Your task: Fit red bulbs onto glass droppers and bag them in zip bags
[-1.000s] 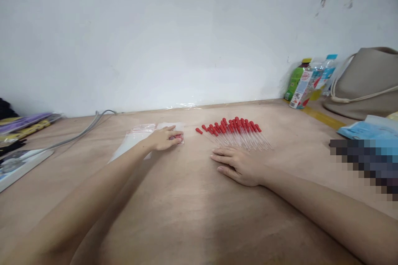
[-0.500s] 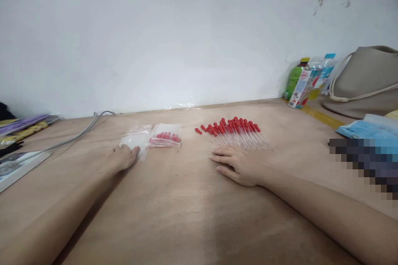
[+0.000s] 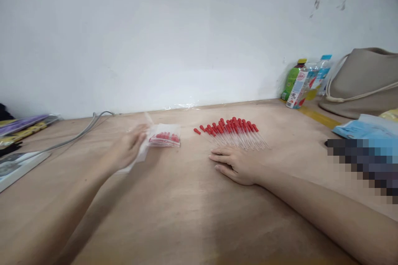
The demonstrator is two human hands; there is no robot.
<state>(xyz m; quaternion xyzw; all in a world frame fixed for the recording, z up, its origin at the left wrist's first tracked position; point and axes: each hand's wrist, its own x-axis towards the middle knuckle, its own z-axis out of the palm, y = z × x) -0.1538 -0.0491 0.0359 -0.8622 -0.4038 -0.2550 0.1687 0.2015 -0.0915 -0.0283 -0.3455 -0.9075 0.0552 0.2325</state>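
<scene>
A row of several glass droppers with red bulbs point(image 3: 231, 132) lies on the wooden table point(image 3: 186, 207). My right hand point(image 3: 234, 165) rests flat and open just in front of them, fingers pointing left. To the left lies a small clear bag filled with red-bulbed droppers point(image 3: 164, 137). My left hand point(image 3: 127, 149), blurred by motion, is lifted beside it with an empty clear zip bag point(image 3: 141, 149) in its fingers.
A grey cable point(image 3: 77, 132) runs along the wall at the left, near books and packets point(image 3: 18, 149). At the far right stand bottles point(image 3: 303, 80), a beige bag point(image 3: 363, 83) and a blue packet point(image 3: 363, 128).
My left hand left the filled bag, slid left to the empty bags, and now lifts one off the table. The right hand has stayed put.
</scene>
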